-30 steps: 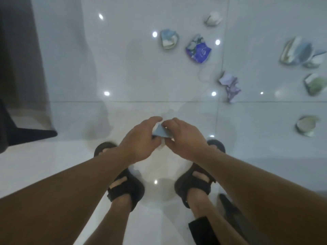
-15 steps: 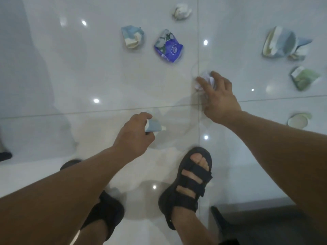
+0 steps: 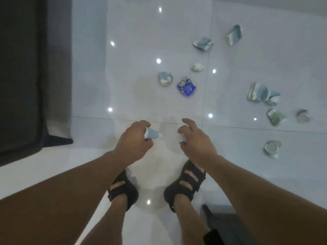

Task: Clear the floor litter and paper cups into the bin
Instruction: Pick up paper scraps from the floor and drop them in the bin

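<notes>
Wrapper point(image 3: 186, 88) print too blurred to read; our left hand point(image 3: 134, 139) clamps a cup point(image 3: 153, 133); our right hand point(image 3: 196, 138) clutches a scrap point(image 3: 181, 137).

Mostly hidden under right hand point(image 3: 196, 140): white scrap point(image 3: 181, 138).

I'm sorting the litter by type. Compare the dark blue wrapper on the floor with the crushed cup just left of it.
The wrapper is deep blue with a pale round mark; the cup is pale blue and cream. The wrapper looks slightly larger than the cup. The wrapper lies nearer the sandals, the cup a little farther. Both are crumpled and lie apart on the white floor.
</notes>
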The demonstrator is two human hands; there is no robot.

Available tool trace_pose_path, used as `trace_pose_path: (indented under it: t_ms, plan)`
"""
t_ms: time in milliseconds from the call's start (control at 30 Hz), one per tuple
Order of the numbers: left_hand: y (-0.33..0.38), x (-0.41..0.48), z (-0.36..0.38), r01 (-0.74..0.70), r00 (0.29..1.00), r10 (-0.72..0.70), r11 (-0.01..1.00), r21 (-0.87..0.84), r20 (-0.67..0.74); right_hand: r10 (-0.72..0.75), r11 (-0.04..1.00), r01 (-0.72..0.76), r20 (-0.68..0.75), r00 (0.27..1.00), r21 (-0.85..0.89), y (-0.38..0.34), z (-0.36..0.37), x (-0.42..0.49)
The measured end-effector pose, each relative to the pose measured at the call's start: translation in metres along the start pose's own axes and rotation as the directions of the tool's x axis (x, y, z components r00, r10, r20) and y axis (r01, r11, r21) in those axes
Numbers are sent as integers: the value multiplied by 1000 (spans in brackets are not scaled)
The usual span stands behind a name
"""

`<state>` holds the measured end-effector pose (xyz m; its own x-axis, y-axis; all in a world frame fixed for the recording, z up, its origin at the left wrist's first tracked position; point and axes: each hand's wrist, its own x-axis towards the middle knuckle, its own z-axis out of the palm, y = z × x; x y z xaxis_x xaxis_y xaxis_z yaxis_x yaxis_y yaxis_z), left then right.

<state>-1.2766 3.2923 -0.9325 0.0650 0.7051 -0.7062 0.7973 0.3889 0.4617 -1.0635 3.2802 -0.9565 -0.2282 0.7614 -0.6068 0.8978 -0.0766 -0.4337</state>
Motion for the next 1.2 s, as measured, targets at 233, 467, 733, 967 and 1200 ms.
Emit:
trace_pose_path:
  t_ms: [233, 467, 733, 967, 1200]
  plan:
    - [26, -127, -144, 6, 996, -10, 999, -37, -89, -69, 994, 75, 82, 994, -75, -138, -106, -86]
    - [35, -282, -256, 47, 968, -79, 990, -137, -239, -230, 953, 250, 131, 964, -171, -287, -189, -177]
    - [18, -449, -251, 222, 832, -378, 898, -380, -407, -380, 820, 463, 285, 880, -337, -361, -223, -266]
    - [27, -565, -179, 278, 696, -592, 744, -607, -407, -541, 586, 703, 451, 710, -404, -416, -211, -335]
    - [2, -677, -120, 257, 483, -775, 571, -780, -408, -633, 255, 886, 626, 455, -387, -487, -142, -426]
